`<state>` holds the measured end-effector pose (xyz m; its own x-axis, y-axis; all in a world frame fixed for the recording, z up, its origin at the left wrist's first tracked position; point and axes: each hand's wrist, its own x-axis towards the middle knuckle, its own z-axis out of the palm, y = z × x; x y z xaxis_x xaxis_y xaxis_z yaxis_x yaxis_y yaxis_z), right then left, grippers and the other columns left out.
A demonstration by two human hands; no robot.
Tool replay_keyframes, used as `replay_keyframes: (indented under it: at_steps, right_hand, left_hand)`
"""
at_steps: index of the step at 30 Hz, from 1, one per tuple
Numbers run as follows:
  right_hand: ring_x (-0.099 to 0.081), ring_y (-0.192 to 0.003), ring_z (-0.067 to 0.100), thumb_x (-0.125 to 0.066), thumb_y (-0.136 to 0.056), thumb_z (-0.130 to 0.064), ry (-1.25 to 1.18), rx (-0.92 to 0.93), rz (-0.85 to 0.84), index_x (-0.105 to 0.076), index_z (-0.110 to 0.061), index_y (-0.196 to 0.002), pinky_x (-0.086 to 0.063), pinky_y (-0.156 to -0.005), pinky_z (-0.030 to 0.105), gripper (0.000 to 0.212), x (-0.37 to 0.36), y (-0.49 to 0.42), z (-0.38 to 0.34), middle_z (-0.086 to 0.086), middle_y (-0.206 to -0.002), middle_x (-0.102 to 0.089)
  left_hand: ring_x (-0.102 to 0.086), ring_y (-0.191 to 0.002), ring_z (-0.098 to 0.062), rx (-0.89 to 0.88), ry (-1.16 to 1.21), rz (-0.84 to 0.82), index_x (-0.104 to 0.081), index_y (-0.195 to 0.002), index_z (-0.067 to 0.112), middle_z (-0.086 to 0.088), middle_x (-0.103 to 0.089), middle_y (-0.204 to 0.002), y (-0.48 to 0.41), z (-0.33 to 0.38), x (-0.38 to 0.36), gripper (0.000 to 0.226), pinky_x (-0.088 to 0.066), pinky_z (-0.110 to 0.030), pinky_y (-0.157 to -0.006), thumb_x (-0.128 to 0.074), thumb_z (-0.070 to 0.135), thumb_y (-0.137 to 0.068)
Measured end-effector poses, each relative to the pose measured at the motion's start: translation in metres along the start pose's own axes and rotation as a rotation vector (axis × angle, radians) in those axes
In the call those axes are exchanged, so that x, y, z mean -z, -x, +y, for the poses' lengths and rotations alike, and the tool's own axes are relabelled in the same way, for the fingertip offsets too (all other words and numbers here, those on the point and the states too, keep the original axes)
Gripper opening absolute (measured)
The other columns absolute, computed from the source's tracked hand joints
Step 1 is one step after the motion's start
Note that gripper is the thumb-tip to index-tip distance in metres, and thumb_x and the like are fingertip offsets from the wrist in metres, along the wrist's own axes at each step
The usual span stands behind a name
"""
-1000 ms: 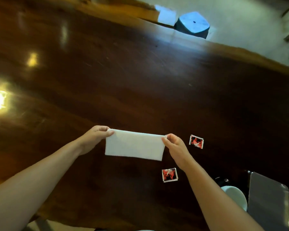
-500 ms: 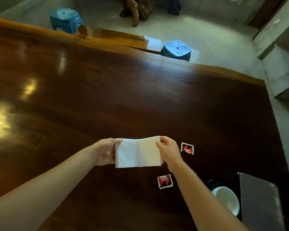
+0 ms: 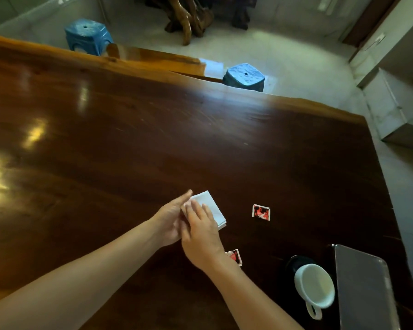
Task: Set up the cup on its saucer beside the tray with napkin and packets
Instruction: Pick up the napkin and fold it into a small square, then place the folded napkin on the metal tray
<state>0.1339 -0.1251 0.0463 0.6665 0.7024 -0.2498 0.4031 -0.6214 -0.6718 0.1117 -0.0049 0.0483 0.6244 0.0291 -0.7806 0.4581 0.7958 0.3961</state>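
Observation:
A white napkin [image 3: 211, 209], folded small, is held between my two hands above the dark table. My left hand [image 3: 171, 220] grips its near-left edge. My right hand [image 3: 200, 231] lies flat on top of it, fingers pressed down. One red packet [image 3: 261, 211] lies on the table to the right of the napkin. A second red packet [image 3: 235, 257] is partly hidden under my right wrist. A white cup [image 3: 314, 285] with a handle stands at the lower right, next to a dark saucer [image 3: 298, 262]. The grey metal tray [image 3: 365, 287] lies just right of the cup.
The wooden table [image 3: 153, 151] is wide and glossy, with its far edge running diagonally. Two blue stools [image 3: 244, 76] stand on the pale floor beyond it. A white cabinet [image 3: 391, 108] stands at the right.
The napkin went from a long strip held at both ends to a half fold, and now to a small folded square. My hands have come together on it. The view has tilted up.

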Motion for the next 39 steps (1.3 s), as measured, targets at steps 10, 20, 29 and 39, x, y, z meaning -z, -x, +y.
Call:
replay_keyframes:
  at_steps: [10, 20, 29, 39]
  right_hand:
    - [-0.045, -0.138, 0.032, -0.064, -0.094, -0.042, -0.95, -0.785, 0.25, -0.037, -0.017, -0.151, -0.038, -0.114, 0.049, 0.068, 0.057, 0.019, 0.041, 0.012, -0.149, -0.047]
    - [-0.068, -0.107, 0.03, -0.058, -0.099, -0.011, -1.355, -0.794, 0.27, -0.058, -0.015, -0.125, -0.059, -0.078, 0.043, 0.026, 0.113, 0.077, 0.115, 0.013, -0.123, -0.066]
    - [-0.071, -0.094, 0.023, -0.066, -0.095, -0.02, -1.171, -0.762, 0.324, -0.066, -0.021, -0.103, -0.063, -0.066, 0.034, 0.008, 0.166, 0.158, 0.223, 0.006, -0.106, -0.069]
    - [-0.07, -0.1, 0.022, -0.077, -0.084, -0.002, -1.042, -0.714, 0.213, -0.061, -0.006, -0.125, -0.061, -0.065, 0.023, 0.044, 0.259, 0.253, 0.355, 0.01, -0.116, -0.068]
  left_hand:
    - [-0.068, -0.107, -0.032, -0.035, 0.113, 0.091, -0.057, -0.123, 0.01, -0.017, -0.07, -0.119, -0.015, -0.018, -0.022, 0.029, -0.058, -0.049, -0.076, -0.045, 0.029, -0.104]
    - [-0.07, -0.103, -0.025, -0.056, -0.82, -0.131, -0.071, -0.113, 0.015, -0.01, -0.074, -0.113, -0.034, -0.062, -0.093, 0.026, -0.056, -0.036, -0.079, -0.071, 0.012, -0.087]
    - [-0.076, -0.091, -0.026, -0.047, -0.911, -0.131, -0.066, -0.115, 0.001, -0.017, -0.074, -0.107, -0.052, -0.154, -0.2, 0.027, -0.061, -0.036, -0.078, -0.063, 0.021, -0.097]
    - [-0.07, -0.101, -0.027, 0.042, -0.7, -0.103, -0.059, -0.117, 0.007, -0.015, -0.067, -0.114, -0.08, -0.281, -0.328, 0.022, -0.062, -0.038, -0.073, -0.05, 0.022, -0.103]
